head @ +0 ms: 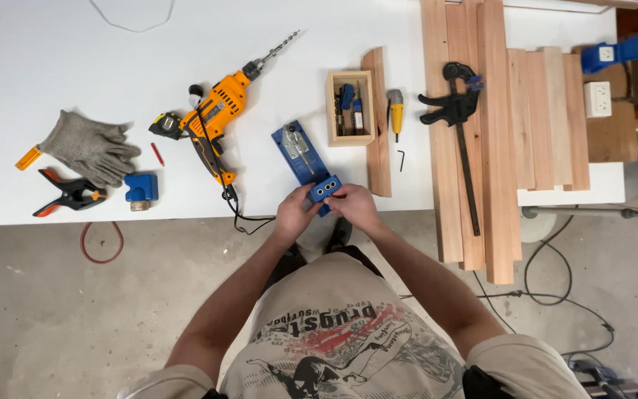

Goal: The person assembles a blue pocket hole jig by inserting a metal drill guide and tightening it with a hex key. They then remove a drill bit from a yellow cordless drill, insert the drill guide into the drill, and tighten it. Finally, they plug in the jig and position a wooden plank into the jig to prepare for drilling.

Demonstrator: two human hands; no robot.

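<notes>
Inspector: Hands first; left hand [295,214] and right hand [354,207] both close on the near end of the blue jig [306,164], which lies at the front edge of the white table [75,66].

Clerk: Handling?

Inspector: Judged stiff, hard plastic, light, not fragile; best held by the thick block end with two holes.

Clerk: Packages, labels?

Inspector: Small open wooden box [351,108] of bits just behind; yellow drill [215,118] to the left; no label legible.

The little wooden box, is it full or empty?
Partly full. The little wooden box lies open-topped on the white table, with small blue and dark tools inside.
</notes>
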